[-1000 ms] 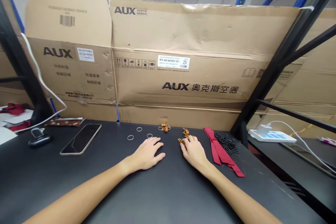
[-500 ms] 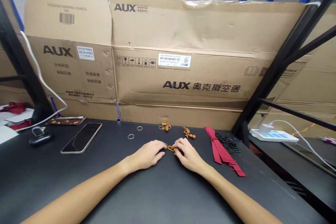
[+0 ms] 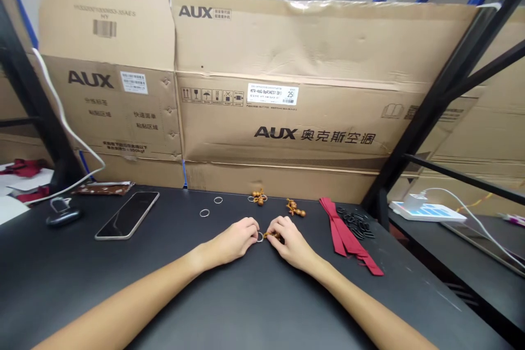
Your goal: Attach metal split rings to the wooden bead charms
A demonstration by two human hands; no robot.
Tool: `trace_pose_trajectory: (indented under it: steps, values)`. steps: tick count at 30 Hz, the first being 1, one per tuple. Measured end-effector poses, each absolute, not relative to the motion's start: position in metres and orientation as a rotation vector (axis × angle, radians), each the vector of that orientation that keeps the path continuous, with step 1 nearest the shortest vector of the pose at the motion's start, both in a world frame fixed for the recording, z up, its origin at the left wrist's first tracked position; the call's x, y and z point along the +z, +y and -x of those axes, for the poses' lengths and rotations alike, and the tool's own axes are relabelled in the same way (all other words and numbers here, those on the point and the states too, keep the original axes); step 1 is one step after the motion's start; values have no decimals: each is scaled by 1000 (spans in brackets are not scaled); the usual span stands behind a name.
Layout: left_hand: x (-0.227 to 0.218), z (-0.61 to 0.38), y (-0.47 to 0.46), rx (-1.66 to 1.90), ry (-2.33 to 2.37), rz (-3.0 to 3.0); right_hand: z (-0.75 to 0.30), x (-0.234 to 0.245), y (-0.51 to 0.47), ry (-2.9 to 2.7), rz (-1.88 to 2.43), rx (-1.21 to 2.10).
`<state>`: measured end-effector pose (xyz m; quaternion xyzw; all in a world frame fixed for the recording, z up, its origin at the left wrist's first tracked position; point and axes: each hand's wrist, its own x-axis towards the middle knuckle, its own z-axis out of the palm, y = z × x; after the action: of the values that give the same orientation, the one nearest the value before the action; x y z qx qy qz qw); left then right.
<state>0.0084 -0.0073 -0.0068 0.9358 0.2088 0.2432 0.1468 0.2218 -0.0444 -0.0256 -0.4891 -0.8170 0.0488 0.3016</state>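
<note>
My left hand rests on the black table, its fingers pinched on a small metal ring. Right beside it, my right hand pinches a small brown wooden bead charm, held against the ring. Both hands meet at the table's middle. Two loose metal rings lie to the left, farther back. Two more bead charms lie near the back edge. A bundle of red ribbons lies to the right of my right hand.
A phone lies face up at the left, with a dark key fob beyond it. Black rings are heaped by the ribbons. Large cardboard boxes wall off the back. A white power strip sits on the right shelf.
My right hand took a bead charm from the back and drew it left to the centre. My left hand curled from flat to a pinch on a ring; both hands now meet.
</note>
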Motion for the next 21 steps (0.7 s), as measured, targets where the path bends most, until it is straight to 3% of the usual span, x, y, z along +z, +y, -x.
trace_pose_trajectory:
  steps: [21]
  values:
    - [-8, -11, -5, 721, 618, -2446, -213, -19, -54, -2111, 1181, 352]
